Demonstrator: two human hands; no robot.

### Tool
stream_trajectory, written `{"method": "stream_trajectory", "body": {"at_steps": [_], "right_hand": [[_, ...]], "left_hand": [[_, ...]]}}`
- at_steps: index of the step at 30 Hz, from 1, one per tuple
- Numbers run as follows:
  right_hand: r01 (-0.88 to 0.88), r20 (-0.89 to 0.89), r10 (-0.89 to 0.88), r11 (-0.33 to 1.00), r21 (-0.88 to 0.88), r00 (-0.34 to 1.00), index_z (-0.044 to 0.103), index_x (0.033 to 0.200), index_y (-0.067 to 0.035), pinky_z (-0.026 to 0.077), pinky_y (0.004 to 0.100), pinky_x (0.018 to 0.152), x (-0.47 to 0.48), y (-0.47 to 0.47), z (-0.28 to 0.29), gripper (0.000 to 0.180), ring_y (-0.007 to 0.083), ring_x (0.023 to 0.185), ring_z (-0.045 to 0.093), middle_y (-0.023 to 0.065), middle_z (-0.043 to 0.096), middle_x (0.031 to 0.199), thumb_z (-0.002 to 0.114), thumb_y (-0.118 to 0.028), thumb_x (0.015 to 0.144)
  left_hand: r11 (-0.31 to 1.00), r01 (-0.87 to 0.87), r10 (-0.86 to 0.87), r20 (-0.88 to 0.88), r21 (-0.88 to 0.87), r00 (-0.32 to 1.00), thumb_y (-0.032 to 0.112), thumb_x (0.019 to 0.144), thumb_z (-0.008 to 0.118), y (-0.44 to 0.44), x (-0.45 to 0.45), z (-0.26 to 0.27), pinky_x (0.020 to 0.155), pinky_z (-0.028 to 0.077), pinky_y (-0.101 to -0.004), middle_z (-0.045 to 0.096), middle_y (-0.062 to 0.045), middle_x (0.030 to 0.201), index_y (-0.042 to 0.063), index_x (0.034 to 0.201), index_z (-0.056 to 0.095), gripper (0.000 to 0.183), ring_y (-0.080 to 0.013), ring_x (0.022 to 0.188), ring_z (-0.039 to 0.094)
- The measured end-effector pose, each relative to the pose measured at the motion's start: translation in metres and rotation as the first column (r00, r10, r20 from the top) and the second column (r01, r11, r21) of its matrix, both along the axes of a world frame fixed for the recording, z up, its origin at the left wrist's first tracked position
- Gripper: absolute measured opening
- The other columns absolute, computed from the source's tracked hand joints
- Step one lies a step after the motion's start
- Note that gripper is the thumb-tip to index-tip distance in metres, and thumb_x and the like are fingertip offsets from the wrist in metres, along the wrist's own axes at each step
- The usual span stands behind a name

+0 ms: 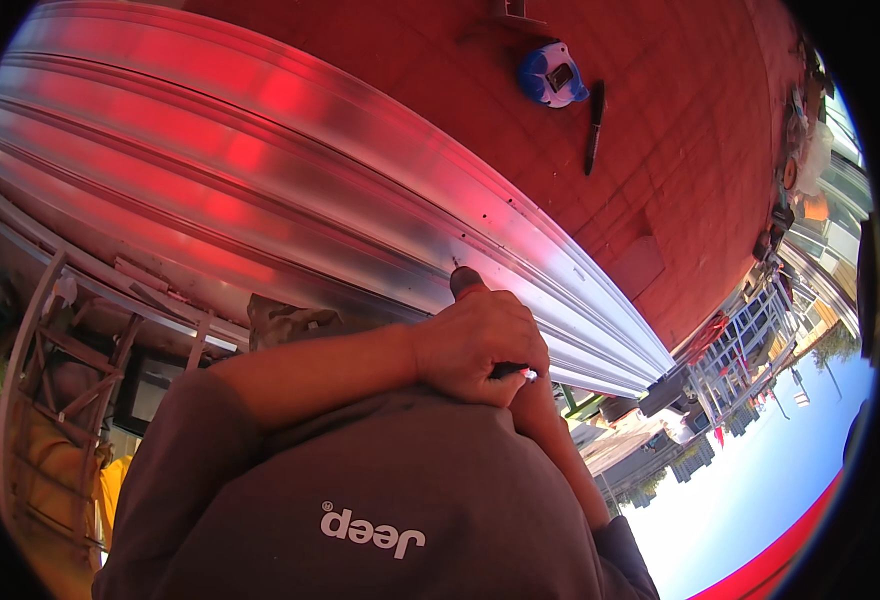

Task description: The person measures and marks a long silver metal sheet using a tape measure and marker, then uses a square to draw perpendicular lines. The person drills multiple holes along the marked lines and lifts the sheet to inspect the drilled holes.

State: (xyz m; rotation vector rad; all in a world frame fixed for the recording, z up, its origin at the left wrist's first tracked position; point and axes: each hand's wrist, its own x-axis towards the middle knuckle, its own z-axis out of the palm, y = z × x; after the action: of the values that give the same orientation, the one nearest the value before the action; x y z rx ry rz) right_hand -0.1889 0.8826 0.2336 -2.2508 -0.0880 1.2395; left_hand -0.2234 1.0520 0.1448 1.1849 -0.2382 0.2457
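My left hand (481, 345) is closed over the body of a power drill (467, 279), just in front of my torso. The drill's dark chuck and thin bit point away from me, with the tip at the face of a ribbed aluminium profile (380, 225). My right hand (528, 394) comes in from the right and meets the drill behind the left one; its fingers are mostly hidden. A short slanting row of small dark holes (485, 216) runs across the metal beyond the bit. Whether the tip is in the metal is too small to tell.
On the red work surface (680, 150) beyond the profiles lie a blue and white tape measure (552, 75) and a dark slim knife-like tool (595, 129). Metal frames (72, 360) stand at left. Assorted items (785, 180) line the surface's far right edge, near a metal railing (747, 345).
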Motion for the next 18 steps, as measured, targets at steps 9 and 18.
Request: {"method": "stream_trajectory", "body": {"at_steps": [9,18], "right_hand": [[-0.002,0.014,0.002,1.000,0.012,1.000,0.070,0.118,-0.004,0.058,0.0405,0.088,-0.010,-0.005,-0.004,0.038,0.0325,0.108,0.074,0.0190,0.075,0.114,0.081,-0.014,0.083],[0.044,0.082,-0.053,0.994,0.104,0.995,0.071,0.117,-0.004,0.058,0.0412,0.085,-0.021,-0.015,-0.018,0.037,0.0322,0.104,0.075,0.0177,0.076,0.109,0.081,-0.014,0.082]], "left_hand": [[1.000,0.005,-0.005,0.018,0.007,1.000,-0.001,0.068,0.065,0.002,-0.003,0.002,0.084,0.053,-0.0425,0.075,-0.003,0.095,0.010,0.095,0.073,0.030,-0.0282,0.091,0.071],[0.999,-0.029,0.028,0.048,0.035,0.998,-0.002,0.068,0.063,0.000,-0.007,0.002,0.083,0.053,-0.0429,0.073,-0.003,0.092,0.010,0.093,0.072,0.030,-0.0276,0.090,0.070]]}}
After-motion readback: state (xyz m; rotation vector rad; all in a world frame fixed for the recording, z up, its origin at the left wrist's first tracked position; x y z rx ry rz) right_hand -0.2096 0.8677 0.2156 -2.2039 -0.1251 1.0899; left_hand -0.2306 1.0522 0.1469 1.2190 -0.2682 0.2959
